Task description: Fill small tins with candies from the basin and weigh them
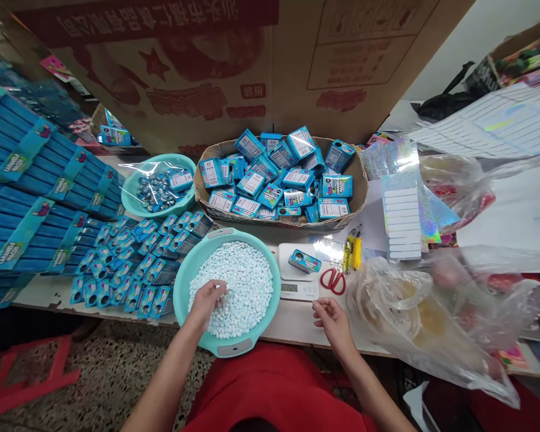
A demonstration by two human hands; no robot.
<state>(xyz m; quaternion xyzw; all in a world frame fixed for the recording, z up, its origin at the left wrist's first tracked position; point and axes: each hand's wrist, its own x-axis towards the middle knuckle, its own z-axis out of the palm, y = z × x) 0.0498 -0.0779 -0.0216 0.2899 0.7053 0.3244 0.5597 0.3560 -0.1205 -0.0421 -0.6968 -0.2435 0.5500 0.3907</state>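
Note:
My left hand (209,302) is over a turquoise basin (182,294), its fingers pinched together at the surface of many small white candies (247,294). What lies between the fingertips seems to be candies, partly hidden by the fingers. To the right of the basin, my right hand (332,323) hovers by the table's front edge with fingers curled and thumb against them; I cannot make out whether anything is in them. Just beyond it stands a white digital scale (308,293) with a lit display. A small blue box (305,261) with a round hole lies on the scale.
Red-handled scissors (333,281) and a yellow packet (353,253) lie right of the scale. Behind is a carton tray (281,221) of blue boxes. Rows of open boxes (130,264) stand left, near another turquoise basin (128,198). Plastic bags (396,306) crowd the right.

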